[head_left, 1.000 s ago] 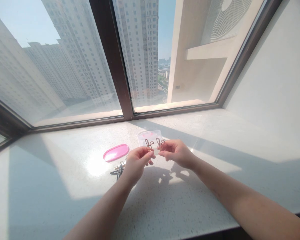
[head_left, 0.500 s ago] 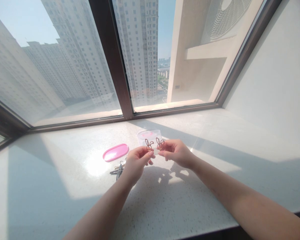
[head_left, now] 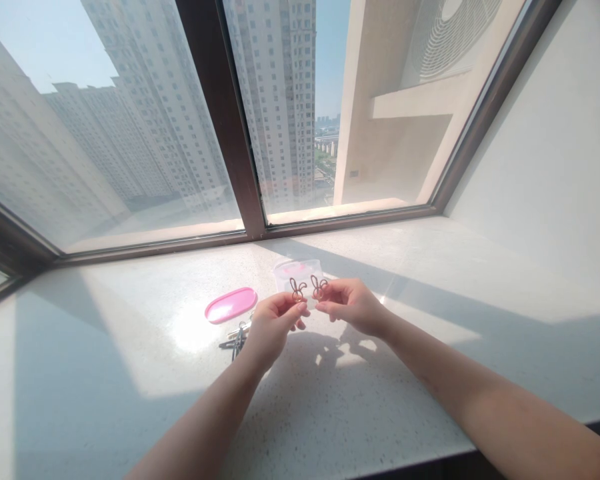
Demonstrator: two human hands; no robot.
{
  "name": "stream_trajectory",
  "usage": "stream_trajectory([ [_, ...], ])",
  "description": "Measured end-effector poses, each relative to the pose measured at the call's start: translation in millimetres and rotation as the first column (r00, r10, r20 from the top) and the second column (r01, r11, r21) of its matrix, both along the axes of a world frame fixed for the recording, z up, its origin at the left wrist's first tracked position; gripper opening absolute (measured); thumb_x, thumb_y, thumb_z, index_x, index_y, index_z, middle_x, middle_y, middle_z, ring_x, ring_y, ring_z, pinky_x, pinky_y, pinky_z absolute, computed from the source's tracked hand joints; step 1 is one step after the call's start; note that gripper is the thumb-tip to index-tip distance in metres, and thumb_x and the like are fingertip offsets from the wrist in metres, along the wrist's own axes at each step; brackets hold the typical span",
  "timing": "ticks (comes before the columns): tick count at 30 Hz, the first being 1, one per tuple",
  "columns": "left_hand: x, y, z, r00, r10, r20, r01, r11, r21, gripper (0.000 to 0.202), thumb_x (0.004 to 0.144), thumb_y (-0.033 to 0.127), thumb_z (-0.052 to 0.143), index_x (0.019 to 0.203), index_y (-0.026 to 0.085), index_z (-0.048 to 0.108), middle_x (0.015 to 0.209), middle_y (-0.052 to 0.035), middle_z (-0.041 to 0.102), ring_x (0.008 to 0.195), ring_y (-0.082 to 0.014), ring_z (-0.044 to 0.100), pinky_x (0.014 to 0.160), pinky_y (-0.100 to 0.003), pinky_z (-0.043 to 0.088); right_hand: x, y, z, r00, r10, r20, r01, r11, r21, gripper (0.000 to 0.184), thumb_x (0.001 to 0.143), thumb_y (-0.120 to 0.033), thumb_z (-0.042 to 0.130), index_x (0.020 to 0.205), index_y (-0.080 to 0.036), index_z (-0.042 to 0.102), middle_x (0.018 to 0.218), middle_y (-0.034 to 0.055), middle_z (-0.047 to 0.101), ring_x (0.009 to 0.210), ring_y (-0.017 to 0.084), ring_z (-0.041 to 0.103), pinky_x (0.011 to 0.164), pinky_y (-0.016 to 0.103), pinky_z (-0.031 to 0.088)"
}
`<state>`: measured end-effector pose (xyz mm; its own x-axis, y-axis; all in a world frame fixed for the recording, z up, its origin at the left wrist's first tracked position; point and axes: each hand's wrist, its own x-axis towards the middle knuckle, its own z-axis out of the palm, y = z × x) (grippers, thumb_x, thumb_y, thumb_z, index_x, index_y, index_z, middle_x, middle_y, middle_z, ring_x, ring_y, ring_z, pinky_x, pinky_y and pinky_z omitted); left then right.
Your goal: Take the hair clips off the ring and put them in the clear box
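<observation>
A shallow pink oval tray (head_left: 231, 305) lies on a sunlit sill (head_left: 105, 300) beside dark clips (head_left: 238, 345), partly blocked by the left hand (head_left: 273, 327) — it pinches a rabbit-eared wire piece (head_left: 297, 291) before a translucent container (head_left: 282, 270), contents unclear from here — while the right hand (head_left: 355, 308) grips a matching piece (head_left: 318, 288) nearby.

- Place: apparently a high-floor flat, lived-in type.
- Windowsill (head_left: 360, 420): broad, pale, speckled, sunlit.
- Window frame (head_left: 226, 120): dark brown, around large panes (head_left: 155, 167).
- Tower blocks (head_left: 290, 100): many-windowed, outside, seen from high up.
- Fan grille (head_left: 447, 43): round, outdoors, above ledge (head_left: 415, 98).
- Side wall (head_left: 555, 153): plain white.
</observation>
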<state>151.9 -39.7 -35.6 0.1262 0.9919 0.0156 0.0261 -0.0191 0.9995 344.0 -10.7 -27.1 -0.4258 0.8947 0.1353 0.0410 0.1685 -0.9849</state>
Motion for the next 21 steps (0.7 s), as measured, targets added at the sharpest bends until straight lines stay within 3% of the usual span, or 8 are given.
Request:
stream_trajectory([
  [21, 0.0, -0.7, -0.5, 1.000, 0.002, -0.005, -0.002, 1.000, -0.009, 0.018, 0.081, 0.031, 0.068, 0.086, 0.014, 0.067, 0.072, -0.0023, 0.068, 0.059, -0.0106, 0.059, 0.056, -0.022, 0.042, 1.2, 0.5, -0.3, 1.000, 0.018, 0.012, -0.018, 1.000, 0.019, 0.017, 0.074, -0.024, 0.071, 0.085, -0.011, 0.067, 0.067, 0.0017, 0.064, 0.053, 0.010, 0.057, 0.050, 0.024, 0.050],
])
